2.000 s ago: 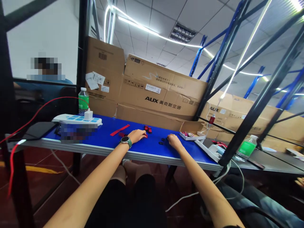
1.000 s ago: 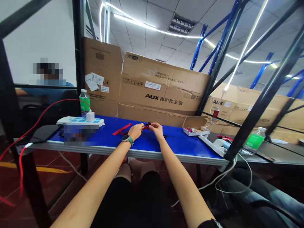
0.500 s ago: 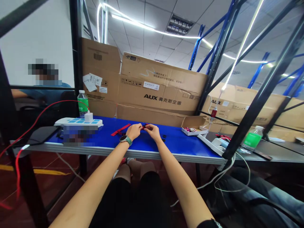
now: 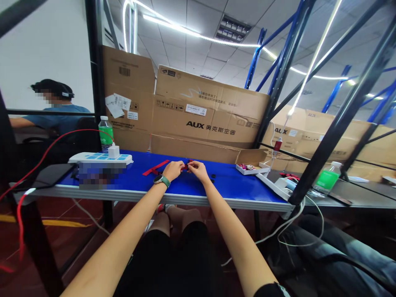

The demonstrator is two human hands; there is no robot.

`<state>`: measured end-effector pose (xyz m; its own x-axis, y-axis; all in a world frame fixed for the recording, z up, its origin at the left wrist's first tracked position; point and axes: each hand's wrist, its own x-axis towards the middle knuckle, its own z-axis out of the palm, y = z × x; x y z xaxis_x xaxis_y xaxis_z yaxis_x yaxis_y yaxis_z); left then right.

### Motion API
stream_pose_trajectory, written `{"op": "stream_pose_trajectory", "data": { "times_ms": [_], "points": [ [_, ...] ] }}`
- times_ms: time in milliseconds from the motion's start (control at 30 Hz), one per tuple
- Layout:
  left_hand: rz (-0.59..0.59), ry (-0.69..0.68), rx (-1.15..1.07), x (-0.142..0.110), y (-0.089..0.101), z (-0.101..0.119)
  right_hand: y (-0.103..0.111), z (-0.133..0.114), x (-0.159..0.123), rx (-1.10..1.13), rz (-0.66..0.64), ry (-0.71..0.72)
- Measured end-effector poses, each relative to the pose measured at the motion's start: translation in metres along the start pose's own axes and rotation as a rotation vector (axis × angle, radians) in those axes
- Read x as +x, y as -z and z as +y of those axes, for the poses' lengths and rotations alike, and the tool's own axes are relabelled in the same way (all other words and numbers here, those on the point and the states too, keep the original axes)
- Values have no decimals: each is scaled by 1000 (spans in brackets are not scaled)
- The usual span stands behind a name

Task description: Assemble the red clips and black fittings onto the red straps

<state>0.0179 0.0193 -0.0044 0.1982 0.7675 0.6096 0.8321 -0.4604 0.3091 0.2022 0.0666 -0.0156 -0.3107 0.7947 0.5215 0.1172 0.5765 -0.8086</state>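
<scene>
On the long blue table [image 4: 235, 187], near its back edge, the left hand [image 4: 173, 169] and right hand [image 4: 198, 170] pinch a small red-and-black piece [image 4: 186, 166]; a flat red strip [image 4: 154, 168] lies leftward.

I can read "AUX 奥克斯空调" in bold black on the large cardboard panel [image 4: 210, 116], and "AUX" twice more, once faintly, on the cardboard [image 4: 305, 144] to its right. That panel also bears a row of pictograms [image 4: 169, 104], while the print on its white sticker [image 4: 196, 109] and on the paper labels [image 4: 116, 108] farther left comes through too small for me.
</scene>
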Motion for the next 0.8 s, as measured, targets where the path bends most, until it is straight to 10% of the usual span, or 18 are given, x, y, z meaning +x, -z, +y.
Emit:
{"op": "stream_pose_trajectory", "data": {
  "times_ms": [800],
  "points": [
    [77,-81,24,-4,1,9,-6,-11,-3,-45,157,-285]
  ]
}}
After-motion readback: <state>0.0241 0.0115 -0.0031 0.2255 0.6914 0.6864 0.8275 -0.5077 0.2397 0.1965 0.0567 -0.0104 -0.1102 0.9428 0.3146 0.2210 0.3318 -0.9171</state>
